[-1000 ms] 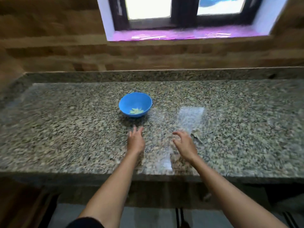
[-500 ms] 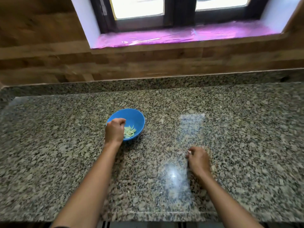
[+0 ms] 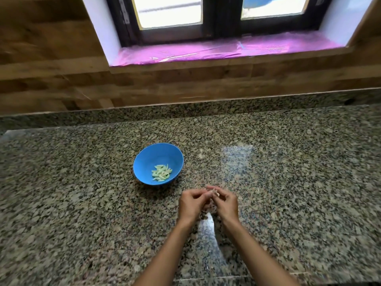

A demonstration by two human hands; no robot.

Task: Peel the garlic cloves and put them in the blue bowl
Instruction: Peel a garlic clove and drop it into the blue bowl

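A blue bowl (image 3: 144, 162) sits on the granite counter, left of centre, with several pale peeled garlic cloves (image 3: 161, 172) lying in its bottom. In front of it and to its right, my left hand (image 3: 190, 205) and my right hand (image 3: 225, 203) meet above the counter. Both pinch one small garlic clove (image 3: 214, 193) between their fingertips. Most of the clove is hidden by the fingers.
The speckled granite counter (image 3: 288, 193) runs wide to both sides, with a raised granite lip at the back. Behind it stand a wooden wall and a window with a pink sill (image 3: 216, 50). The counter's front edge lies near the bottom of the view.
My left hand has left the bowl and come right. My right hand has lifted off the counter with a clove. Both hands now meet on the clove.
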